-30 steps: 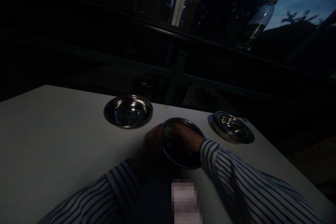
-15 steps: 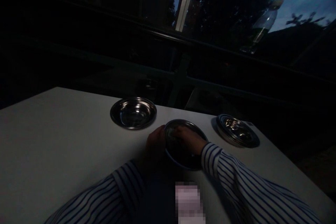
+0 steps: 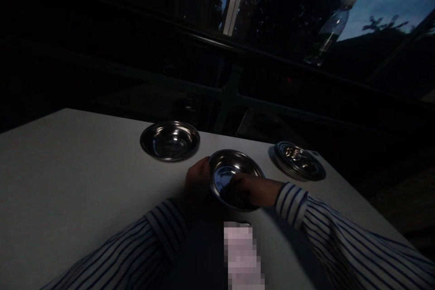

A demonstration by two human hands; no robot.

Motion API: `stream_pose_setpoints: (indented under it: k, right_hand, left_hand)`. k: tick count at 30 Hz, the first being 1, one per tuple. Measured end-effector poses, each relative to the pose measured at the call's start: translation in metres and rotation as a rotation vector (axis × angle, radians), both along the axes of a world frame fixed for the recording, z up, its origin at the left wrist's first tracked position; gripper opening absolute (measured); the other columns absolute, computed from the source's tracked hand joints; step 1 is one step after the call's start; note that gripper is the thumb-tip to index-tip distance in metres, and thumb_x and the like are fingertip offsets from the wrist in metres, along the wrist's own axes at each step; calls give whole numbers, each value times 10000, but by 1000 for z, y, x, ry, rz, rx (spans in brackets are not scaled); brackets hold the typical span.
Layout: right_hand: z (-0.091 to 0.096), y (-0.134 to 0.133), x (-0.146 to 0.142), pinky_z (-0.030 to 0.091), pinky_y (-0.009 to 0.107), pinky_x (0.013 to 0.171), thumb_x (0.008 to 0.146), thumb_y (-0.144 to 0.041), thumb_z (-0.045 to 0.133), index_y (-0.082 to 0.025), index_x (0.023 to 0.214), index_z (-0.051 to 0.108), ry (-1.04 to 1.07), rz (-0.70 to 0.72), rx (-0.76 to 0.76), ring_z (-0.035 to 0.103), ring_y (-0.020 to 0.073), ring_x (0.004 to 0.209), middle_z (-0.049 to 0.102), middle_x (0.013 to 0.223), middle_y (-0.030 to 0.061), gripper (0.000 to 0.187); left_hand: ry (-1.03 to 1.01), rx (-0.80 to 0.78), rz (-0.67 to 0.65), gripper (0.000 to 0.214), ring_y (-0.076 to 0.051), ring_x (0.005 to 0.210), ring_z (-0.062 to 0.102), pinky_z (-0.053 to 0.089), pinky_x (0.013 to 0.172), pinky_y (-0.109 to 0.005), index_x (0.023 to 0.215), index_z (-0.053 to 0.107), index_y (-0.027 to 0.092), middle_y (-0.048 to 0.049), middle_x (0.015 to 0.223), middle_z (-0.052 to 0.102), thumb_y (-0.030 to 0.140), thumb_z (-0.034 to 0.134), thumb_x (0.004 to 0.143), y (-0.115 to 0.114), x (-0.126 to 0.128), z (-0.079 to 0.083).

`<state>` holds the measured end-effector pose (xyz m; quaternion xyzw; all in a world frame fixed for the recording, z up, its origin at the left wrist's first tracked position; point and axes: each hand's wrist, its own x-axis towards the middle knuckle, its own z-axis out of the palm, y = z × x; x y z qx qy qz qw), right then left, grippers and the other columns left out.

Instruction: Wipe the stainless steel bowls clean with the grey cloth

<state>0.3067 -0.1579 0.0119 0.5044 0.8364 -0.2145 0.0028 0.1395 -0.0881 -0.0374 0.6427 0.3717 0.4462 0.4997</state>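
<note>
A shallow steel bowl (image 3: 239, 159) is tilted toward me above the near middle of the table. My left hand (image 3: 197, 183) grips its left rim, the thumb at the edge and the other fingers hidden behind. My right hand (image 3: 253, 189) reaches inside the bowl, low on its right side. Its fingers are bent and in deep shadow; whatever they hold, if anything, I cannot make out. Beyond my left hand, another steel bowl (image 3: 170, 141) sits near the far table edge. To the right is a stack of similar steel dishes (image 3: 299, 162).
The white table (image 3: 84, 167) ends at a far edge behind the bowls. A pinkish pixelated patch (image 3: 242, 253) lies in front of me. Past the table, a clear bottle (image 3: 331, 31) stands by the window. The room is very dark.
My right hand has moved from the bowl's upper left inside down to its lower right. The bowl's shiny inside shows more now. My left hand keeps its hold on the rim.
</note>
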Motion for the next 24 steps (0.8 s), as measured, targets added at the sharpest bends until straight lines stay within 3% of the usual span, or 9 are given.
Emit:
stream_pose_setpoints:
  k: [3, 8, 13, 17, 20, 24]
  right_hand:
    - [4, 0, 9, 415, 270, 860, 657, 45, 468, -186, 1006, 667, -63, -29, 65, 554, 172, 982, 603, 1057, 69, 464]
    - [-5, 16, 9, 414, 348, 860, 764, -37, 455, -148, 1149, 587, -141, -162, 229, 538, 216, 980, 576, 1072, 128, 422]
    - [-7, 19, -10, 368, 359, 930, 793, -101, 489, -146, 1125, 598, -104, -102, 227, 480, 223, 1076, 540, 1142, 133, 353]
    - [-6, 11, -13, 400, 312, 893, 781, -78, 492, -165, 1117, 601, -20, 1, 155, 517, 187, 1010, 567, 1095, 101, 364]
    - [-7, 19, -5, 406, 300, 872, 787, -76, 483, -177, 1074, 624, -34, -59, 167, 538, 174, 972, 586, 1056, 85, 335]
    - [-9, 35, 0, 394, 367, 874, 783, -75, 478, -121, 1074, 623, -81, -179, 221, 539, 225, 977, 581, 1036, 141, 328]
  left_hand:
    - [14, 25, 27, 316, -168, 708, 622, 464, 642, -259, 866, 653, 158, -28, 771, 690, 272, 364, 811, 2, 0, 0]
    - [45, 44, 66, 317, -169, 709, 617, 462, 644, -259, 874, 653, 150, -44, 797, 691, 259, 364, 801, 6, 2, 0]
    - [48, 39, 103, 307, -167, 706, 609, 457, 633, -251, 853, 652, 153, -39, 763, 683, 264, 371, 798, 5, 1, 0]
    - [67, 15, 87, 301, -158, 659, 600, 452, 606, -245, 814, 649, 160, -25, 715, 673, 279, 372, 801, 5, 0, 0]
    - [42, 19, 60, 301, -160, 688, 609, 458, 626, -245, 840, 645, 164, -28, 757, 682, 287, 373, 801, 5, -1, 0]
    - [44, -17, 79, 312, -158, 681, 609, 460, 612, -240, 896, 650, 158, -32, 777, 692, 276, 381, 789, 5, -1, 1]
